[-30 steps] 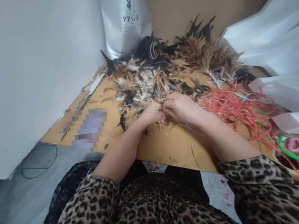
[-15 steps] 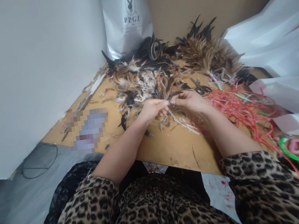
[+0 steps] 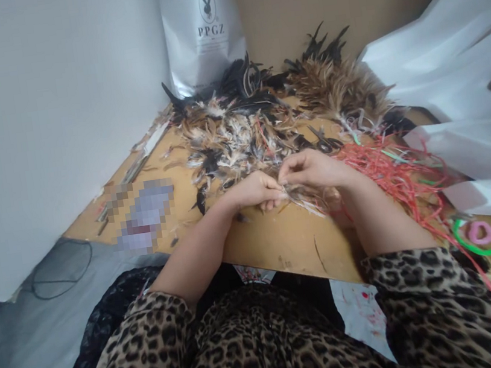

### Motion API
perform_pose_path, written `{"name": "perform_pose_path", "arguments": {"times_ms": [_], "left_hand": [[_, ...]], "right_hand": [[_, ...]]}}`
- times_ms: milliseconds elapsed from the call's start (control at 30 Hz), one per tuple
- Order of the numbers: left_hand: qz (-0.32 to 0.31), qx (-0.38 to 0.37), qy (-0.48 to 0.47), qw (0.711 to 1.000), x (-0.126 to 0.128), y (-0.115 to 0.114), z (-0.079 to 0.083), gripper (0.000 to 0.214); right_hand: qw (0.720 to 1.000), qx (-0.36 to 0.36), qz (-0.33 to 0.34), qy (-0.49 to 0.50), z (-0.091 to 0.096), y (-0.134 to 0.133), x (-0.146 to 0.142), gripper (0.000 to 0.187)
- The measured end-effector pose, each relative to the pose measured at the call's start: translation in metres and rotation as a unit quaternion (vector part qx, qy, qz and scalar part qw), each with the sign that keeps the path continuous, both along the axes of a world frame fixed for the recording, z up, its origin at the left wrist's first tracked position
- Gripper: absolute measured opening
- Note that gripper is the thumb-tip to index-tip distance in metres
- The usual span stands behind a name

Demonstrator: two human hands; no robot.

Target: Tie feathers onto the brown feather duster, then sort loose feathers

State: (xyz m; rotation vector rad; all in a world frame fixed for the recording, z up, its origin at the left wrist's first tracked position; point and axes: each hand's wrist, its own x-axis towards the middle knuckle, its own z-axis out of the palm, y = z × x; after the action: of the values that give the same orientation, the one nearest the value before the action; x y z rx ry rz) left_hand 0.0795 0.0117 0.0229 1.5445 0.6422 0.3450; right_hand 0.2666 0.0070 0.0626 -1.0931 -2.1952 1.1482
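My left hand (image 3: 253, 190) and my right hand (image 3: 311, 168) meet over the near edge of a wooden table (image 3: 281, 240). Both are closed in a pinch on a small bunch of pale and brown feathers (image 3: 302, 199) that trails down and to the right between them. Just beyond my fingers lies a loose pile of brown, white and black feathers (image 3: 238, 133). Black scissors (image 3: 324, 143) lie on the table right behind my right hand.
A heap of red plastic strips (image 3: 385, 173) with some green ones spreads right of my right hand. A bound bundle of brown feathers (image 3: 342, 88) and a silver bag (image 3: 203, 31) stand at the back. White sheets (image 3: 451, 88) lie at right, a pink ring (image 3: 481, 232) near the front right.
My hands lifted from resting fisted on the table, and the right hand drew a bunch of feathers out; now both pinch it closer together. The view shifted slightly.
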Motion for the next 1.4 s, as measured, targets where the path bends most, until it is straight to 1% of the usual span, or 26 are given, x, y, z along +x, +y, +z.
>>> {"name": "perform_pose_path", "arguments": {"times_ms": [33, 67, 100, 200, 267, 367, 500, 567, 667, 800, 900, 1000, 1100, 1167, 1233, 1267, 1333, 1400], "left_hand": [[0.003, -0.021, -0.032, 0.999, -0.001, -0.001, 0.001, 0.025], [0.018, -0.049, -0.067, 0.996, -0.001, -0.001, 0.002, 0.026], [0.041, -0.08, -0.103, 0.991, -0.002, -0.001, 0.002, 0.027], [0.108, -0.177, -0.196, 0.958, -0.001, 0.001, 0.001, 0.027], [0.128, -0.227, -0.236, 0.936, 0.0, 0.003, -0.001, 0.023], [0.131, -0.28, -0.275, 0.91, 0.001, 0.007, -0.004, 0.014], [0.136, -0.327, -0.286, 0.89, 0.002, 0.009, -0.006, 0.007], [0.135, -0.348, -0.287, 0.882, 0.002, 0.008, -0.005, 0.008], [0.135, -0.368, -0.287, 0.874, 0.002, 0.005, -0.002, 0.012], [0.135, -0.382, -0.289, 0.868, 0.002, 0.002, 0.002, 0.014], [0.123, -0.384, -0.298, 0.865, 0.002, 0.001, 0.003, 0.016], [0.116, -0.384, -0.3, 0.866, 0.003, 0.0, 0.004, 0.016], [0.106, -0.385, -0.29, 0.869, 0.004, -0.001, 0.003, 0.015], [0.098, -0.381, -0.287, 0.874, 0.004, 0.001, 0.001, 0.013], [0.103, -0.358, -0.273, 0.887, 0.004, 0.003, -0.001, 0.009], [0.111, -0.336, -0.26, 0.898, 0.004, 0.005, -0.002, 0.009], [0.136, -0.274, -0.223, 0.926, 0.004, 0.007, -0.003, 0.014], [0.159, -0.197, -0.177, 0.951, 0.002, 0.009, -0.002, 0.02]], "right_hand": [[0.997, -0.057, -0.015, 0.052, -0.002, 0.002, 0.003, 0.02], [0.989, -0.098, -0.035, 0.101, -0.005, 0.004, 0.005, 0.023], [0.98, -0.125, -0.056, 0.146, -0.008, 0.005, 0.005, 0.024], [0.948, -0.162, -0.115, 0.25, -0.016, 0.005, -0.002, 0.026], [0.934, -0.183, -0.13, 0.277, -0.02, 0.003, -0.007, 0.026], [0.931, -0.183, -0.146, 0.282, -0.02, 0.001, -0.011, 0.023], [0.923, -0.136, -0.171, 0.318, -0.018, -0.001, -0.016, 0.025], [0.915, -0.147, -0.162, 0.339, -0.019, -0.002, -0.02, 0.026], [0.897, -0.187, -0.143, 0.375, -0.023, -0.003, -0.026, 0.026], [0.867, -0.207, -0.152, 0.428, -0.027, -0.002, -0.03, 0.025], [0.854, -0.212, -0.165, 0.445, -0.028, -0.001, -0.033, 0.025], [0.855, -0.201, -0.182, 0.441, -0.027, -0.002, -0.037, 0.027], [0.865, -0.19, -0.194, 0.422, -0.025, -0.004, -0.041, 0.028], [0.872, -0.17, -0.207, 0.409, -0.024, -0.004, -0.041, 0.028], [0.883, -0.128, -0.234, 0.386, -0.025, -0.003, -0.039, 0.028], [0.889, -0.1, -0.253, 0.368, -0.025, -0.002, -0.036, 0.028], [0.904, -0.047, -0.281, 0.319, -0.026, 0.0, -0.03, 0.027], [0.916, -0.012, -0.291, 0.277, -0.027, 0.002, -0.025, 0.026]]}}
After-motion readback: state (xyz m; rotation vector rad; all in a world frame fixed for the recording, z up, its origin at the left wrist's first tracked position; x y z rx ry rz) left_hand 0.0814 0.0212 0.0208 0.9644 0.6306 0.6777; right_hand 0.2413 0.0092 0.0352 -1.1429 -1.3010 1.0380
